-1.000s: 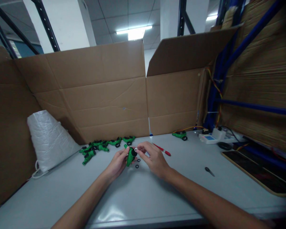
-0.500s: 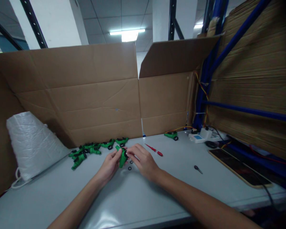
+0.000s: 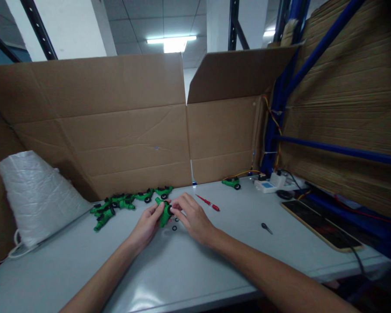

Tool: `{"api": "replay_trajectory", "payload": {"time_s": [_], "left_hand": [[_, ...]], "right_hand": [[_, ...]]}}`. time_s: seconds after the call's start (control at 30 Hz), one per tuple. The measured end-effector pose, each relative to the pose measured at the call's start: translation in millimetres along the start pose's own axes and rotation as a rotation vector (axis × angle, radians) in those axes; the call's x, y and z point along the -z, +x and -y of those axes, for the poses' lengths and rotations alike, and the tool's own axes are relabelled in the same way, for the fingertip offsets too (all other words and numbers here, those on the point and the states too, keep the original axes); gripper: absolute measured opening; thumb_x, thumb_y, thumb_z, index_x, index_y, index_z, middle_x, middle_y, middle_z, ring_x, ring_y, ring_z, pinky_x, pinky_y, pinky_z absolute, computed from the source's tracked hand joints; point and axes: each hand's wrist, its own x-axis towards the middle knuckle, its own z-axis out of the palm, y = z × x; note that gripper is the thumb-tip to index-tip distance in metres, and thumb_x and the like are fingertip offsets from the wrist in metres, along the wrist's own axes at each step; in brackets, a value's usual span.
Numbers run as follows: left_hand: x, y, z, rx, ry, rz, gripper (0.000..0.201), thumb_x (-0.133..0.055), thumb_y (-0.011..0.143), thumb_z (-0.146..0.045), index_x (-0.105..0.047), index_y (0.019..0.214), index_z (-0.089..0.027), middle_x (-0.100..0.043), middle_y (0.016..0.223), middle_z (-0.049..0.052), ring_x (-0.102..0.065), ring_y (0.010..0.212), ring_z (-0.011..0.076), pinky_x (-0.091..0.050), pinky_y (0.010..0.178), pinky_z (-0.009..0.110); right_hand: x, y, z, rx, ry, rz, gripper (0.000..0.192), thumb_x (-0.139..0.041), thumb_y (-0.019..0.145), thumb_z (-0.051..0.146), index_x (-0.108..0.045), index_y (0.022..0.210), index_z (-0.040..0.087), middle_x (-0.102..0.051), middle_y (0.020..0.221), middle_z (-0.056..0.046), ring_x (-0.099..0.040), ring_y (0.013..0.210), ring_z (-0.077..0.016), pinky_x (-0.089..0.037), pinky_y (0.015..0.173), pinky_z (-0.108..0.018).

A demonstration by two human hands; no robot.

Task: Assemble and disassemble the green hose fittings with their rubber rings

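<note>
My left hand (image 3: 146, 225) grips a green plastic toy part (image 3: 164, 214) just above the grey table (image 3: 189, 269). My right hand (image 3: 192, 217) pinches a small black wheel on that same part with its fingertips. Two loose black rings (image 3: 175, 227) lie on the table right under the hands. Behind them a row of several more green parts with black wheels (image 3: 124, 202) lies along the foot of the cardboard wall.
A white plastic bag (image 3: 35, 195) stands at the left. A red screwdriver (image 3: 208, 203), a small dark tool (image 3: 266, 228), another green part (image 3: 231, 183), a white device with wires (image 3: 269, 184) and a dark flat board (image 3: 319, 226) lie to the right. Cardboard panels (image 3: 117, 126) wall the back.
The view has swung slightly right, so everything sits further left in frame. My right fingers have pressed closer onto the wheel; the white spot seen on the part is now covered.
</note>
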Motion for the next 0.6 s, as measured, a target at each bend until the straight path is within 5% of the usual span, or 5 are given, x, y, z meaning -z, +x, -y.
{"api": "replay_trajectory", "payload": {"time_s": [0.6], "left_hand": [[9.5,4.8,2.4,-0.04,0.164,-0.032,0.052,-0.08,0.086,-0.055,-0.075,0.119,-0.016,-0.077,0.111,0.01,-0.069,0.096,0.0217,-0.056,0.084,0.029]], "right_hand": [[-1.8,-0.3,-1.4,-0.011,0.0,0.041,0.01,-0.064,0.1,0.014,-0.059,0.098,0.023,-0.058,0.102,-0.003,-0.058,0.098,-0.0205,-0.048,0.087,-0.032]]}}
